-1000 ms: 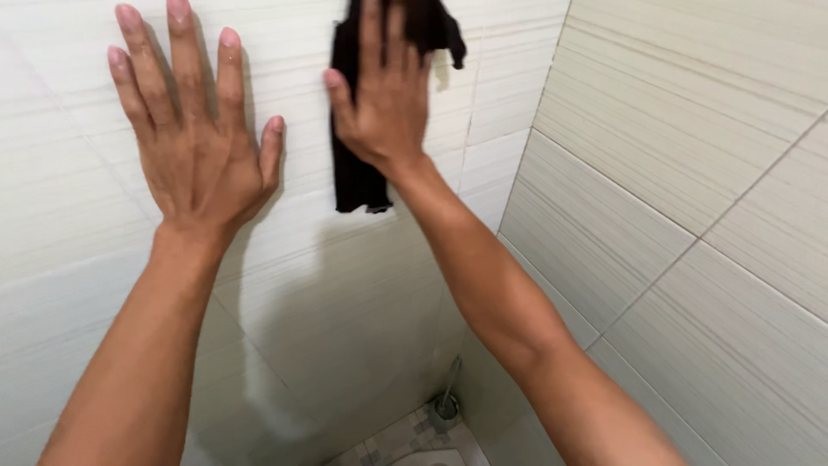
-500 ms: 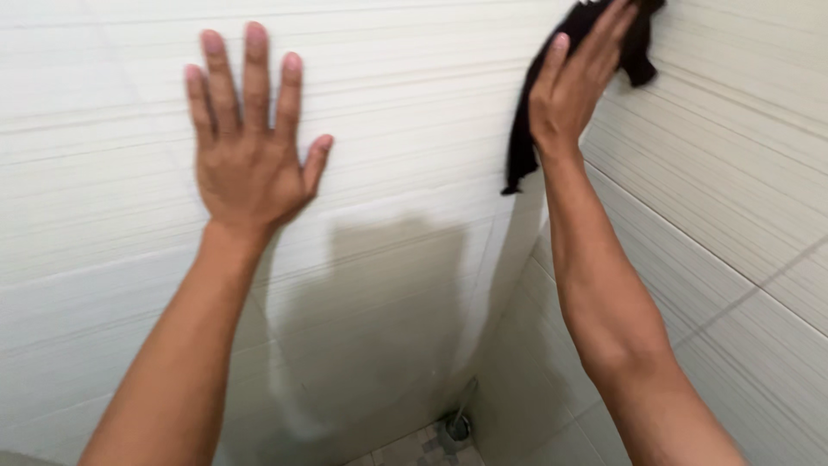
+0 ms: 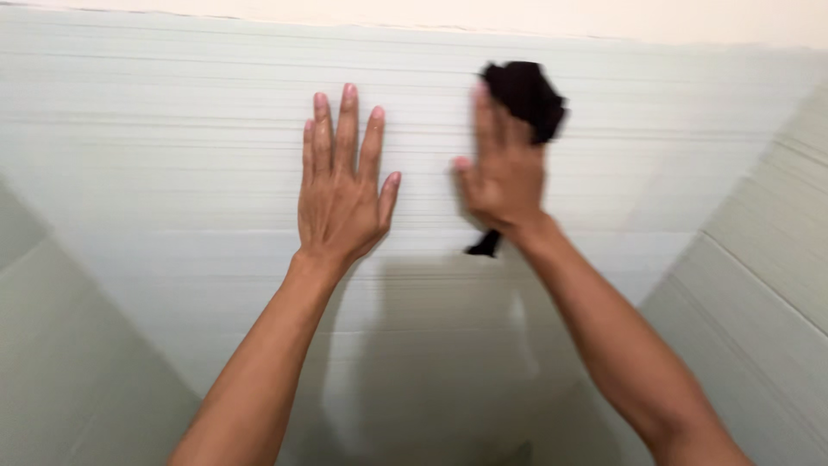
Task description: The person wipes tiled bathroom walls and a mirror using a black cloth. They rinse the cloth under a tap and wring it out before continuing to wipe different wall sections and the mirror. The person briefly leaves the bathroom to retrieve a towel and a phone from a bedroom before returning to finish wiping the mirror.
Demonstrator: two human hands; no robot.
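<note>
Pressing flat against the pale tiled wall (image 3: 172,155), the left hand (image 3: 341,194) holds nothing; its fingers are spread wide and point upward, palm on the tile. Just to its right, apart from it, the right hand (image 3: 504,173) pins a black cloth (image 3: 526,97) to the same wall, high up near the strip of cream paint (image 3: 517,17) above the tiles. This hand is blurred, but its fingers look laid open over the cloth rather than closed round it.

The cloth bunches above the fingertips, and a thin tail (image 3: 486,246) hangs out below the wrist, so its long axis runs roughly up and down the wall. It looks soft, limp and light, likely to fold or slip under a flat palm; gathering the bunched upper part would probably give the surest hold. A side wall (image 3: 759,259) meets the tiled one at right.
</note>
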